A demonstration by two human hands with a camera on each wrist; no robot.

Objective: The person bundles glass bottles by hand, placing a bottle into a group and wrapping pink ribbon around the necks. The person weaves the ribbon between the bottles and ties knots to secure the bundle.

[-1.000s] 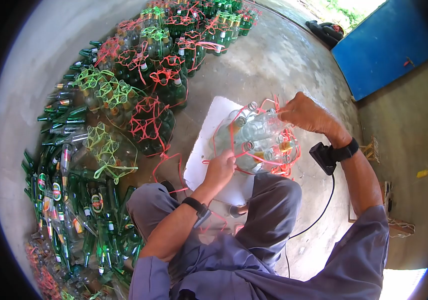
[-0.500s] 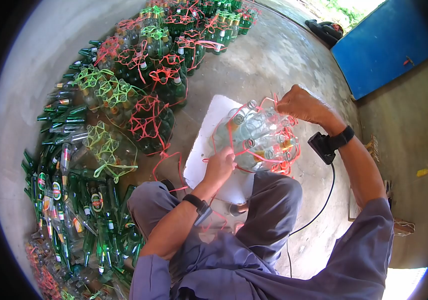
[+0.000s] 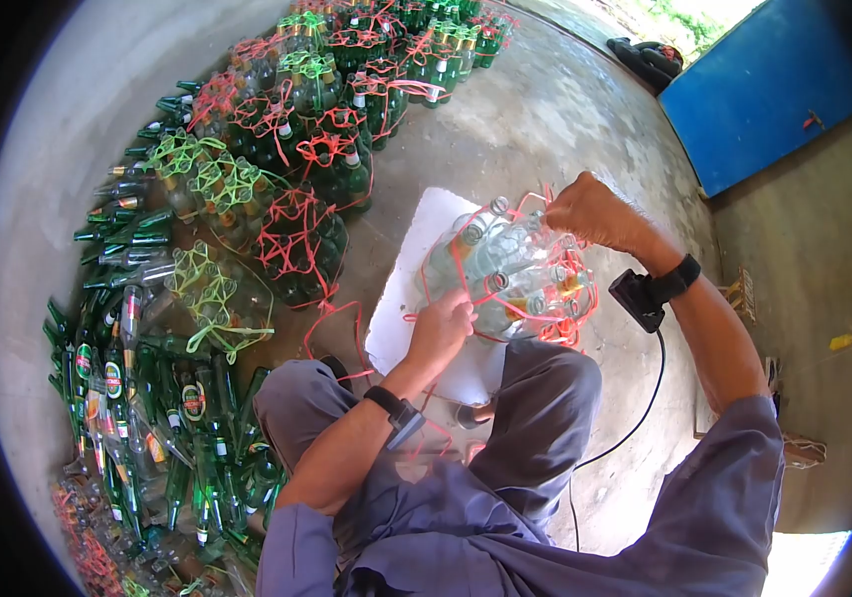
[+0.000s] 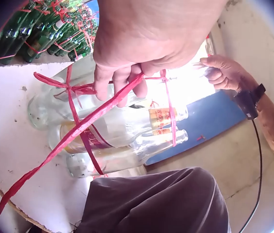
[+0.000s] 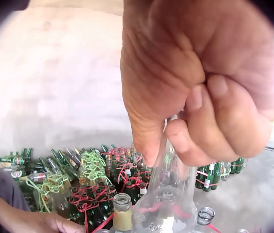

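Several clear glass bottles stand bunched on a white board in front of the person, with red plastic twine round them. The right hand is over the far right side of the bunch. In the right wrist view its curled fingers grip the neck of a clear bottle, hiding the mouth. At the near left side of the bunch, the left hand holds a strand of red twine with curled fingers. That strand runs down from the fingers, past a labelled bottle.
Tied bundles of green bottles line the left and far side. Loose green bottles lie in a heap at the lower left. A blue panel leans at the right. A black cable hangs from the right wrist camera.
The right hand has shifted slightly left and toward the far side, over the bottles. The left hand stays nearly in place on the twine.
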